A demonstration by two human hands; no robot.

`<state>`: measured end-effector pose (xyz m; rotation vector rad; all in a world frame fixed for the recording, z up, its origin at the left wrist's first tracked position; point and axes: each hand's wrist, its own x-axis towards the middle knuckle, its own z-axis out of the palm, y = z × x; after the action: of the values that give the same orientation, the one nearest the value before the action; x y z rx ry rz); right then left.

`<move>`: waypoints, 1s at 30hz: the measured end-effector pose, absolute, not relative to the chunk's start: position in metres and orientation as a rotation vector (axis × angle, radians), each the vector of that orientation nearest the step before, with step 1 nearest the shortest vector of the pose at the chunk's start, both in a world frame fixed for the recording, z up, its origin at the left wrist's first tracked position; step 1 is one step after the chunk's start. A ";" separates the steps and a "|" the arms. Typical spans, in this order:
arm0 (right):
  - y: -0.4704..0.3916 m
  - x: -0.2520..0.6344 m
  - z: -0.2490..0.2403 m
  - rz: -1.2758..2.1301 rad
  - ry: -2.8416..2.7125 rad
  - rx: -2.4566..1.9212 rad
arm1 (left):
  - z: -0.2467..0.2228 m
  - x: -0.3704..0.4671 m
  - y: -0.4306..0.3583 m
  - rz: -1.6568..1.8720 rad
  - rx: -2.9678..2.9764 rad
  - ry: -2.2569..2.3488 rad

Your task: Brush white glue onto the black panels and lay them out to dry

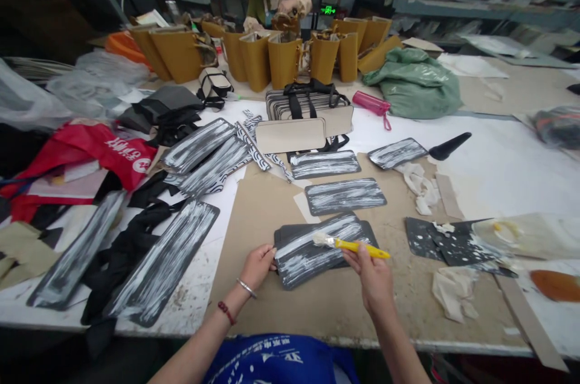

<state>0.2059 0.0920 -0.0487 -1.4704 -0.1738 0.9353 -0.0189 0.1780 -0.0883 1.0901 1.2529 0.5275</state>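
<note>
The dark panel (312, 258) lies near the front edge of the worktable, on a brown sheet (281, 317), partly over a second dark panel (367, 232) that shows mainly at its 2 to 3 o'clock side; its face is streaked with a white coating, with a dark margin left showing. At 9 o'clock its short edge is pinched between the fingers of the left hand (259, 264); from 4 o'clock the yellow-handled brush (345, 244) is gripped by the right hand (374, 278), the bristles being laid on the panel near its middle.

The panel is judged to be light and thin, fairly stiff but able to flex if lifted by one end; the streaks look wet, so the coated face would probably be slippery or tacky, and smearing is more to be feared than breakage. It is best held by the bare margin, at the 9 o'clock edge or a rounded corner; sliding over the panel beneath is to be expected if the edge is only lightly pinned. The brush is presumably light and rigid, and is best grasped by the handle, clear of the loaded bristles.

At 12 o'clock two streaked panels (347, 196) are laid out one beyond the other; at 9 o'clock, well apart, a long streaked panel (167, 263) is set slantwise.
</note>
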 end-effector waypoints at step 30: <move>0.084 0.263 -0.036 0.822 0.048 -1.494 | -0.040 -0.107 0.270 1.176 0.859 1.688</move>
<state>0.2629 0.0840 -0.0359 -1.4938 0.0476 0.8216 -0.1066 0.2701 -0.0396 0.8588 1.6883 1.1762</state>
